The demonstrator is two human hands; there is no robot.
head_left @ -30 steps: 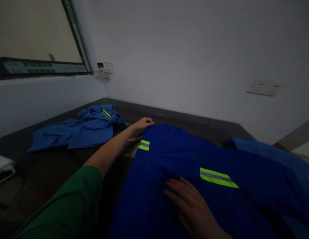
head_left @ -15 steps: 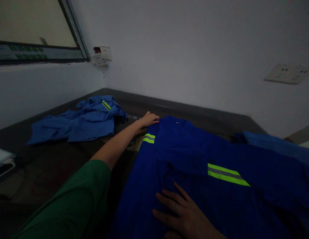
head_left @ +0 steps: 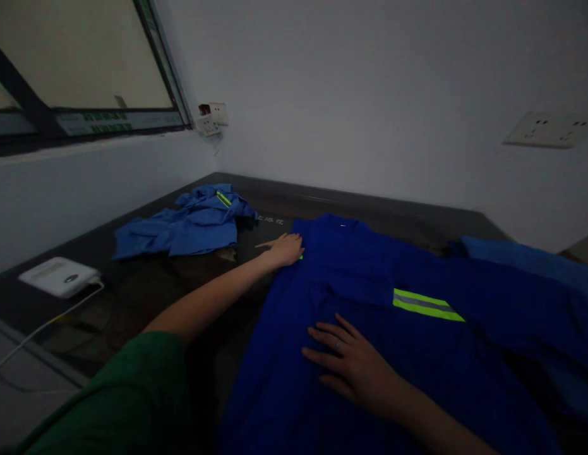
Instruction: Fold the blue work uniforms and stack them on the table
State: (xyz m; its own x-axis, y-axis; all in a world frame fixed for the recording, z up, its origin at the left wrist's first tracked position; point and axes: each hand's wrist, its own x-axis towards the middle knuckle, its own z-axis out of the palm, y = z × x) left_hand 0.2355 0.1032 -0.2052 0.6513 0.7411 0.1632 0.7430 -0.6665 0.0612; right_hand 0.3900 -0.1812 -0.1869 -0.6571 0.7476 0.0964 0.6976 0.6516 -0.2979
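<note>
- Head view: you work at a dark table (head_left: 298, 197) with a glossy top, pushed into a corner below a pale wall (head_left: 369, 95).
- A framed window (head_left: 104, 60) sits at upper left. The room is dim, and the near edge of the table top falls into shadow.
- The dark blue garment (head_left: 343, 272) lies spread across the middle of the table in front of you, its collar toward the wall and one sleeve stretched out to the right.
- Your left hand (head_left: 288, 250) reaches far forward and rests palm down on the garment's left shoulder edge, fingers close together, covering most of a bright band there. Whether that grip pinches any cloth you can't tell from here, as the fingertips are partly lost in the gloom.
- Your right hand (head_left: 355, 363) is open over the garment's front, fingers spread apart, palm down, pinching nothing; one ring (head_left: 338, 344) shows on it.
- Count one dark blue garment, with one full reflective stripe (head_left: 426, 304) on its chest.
- Count two lighter blue pieces: a crumpled garment (head_left: 180, 229) at back left, and a cloth (head_left: 521, 256) at right, partly under the outstretched sleeve.
- Count one white device (head_left: 59, 276) at left, with one white cable (head_left: 45, 327) running off the table.
</note>
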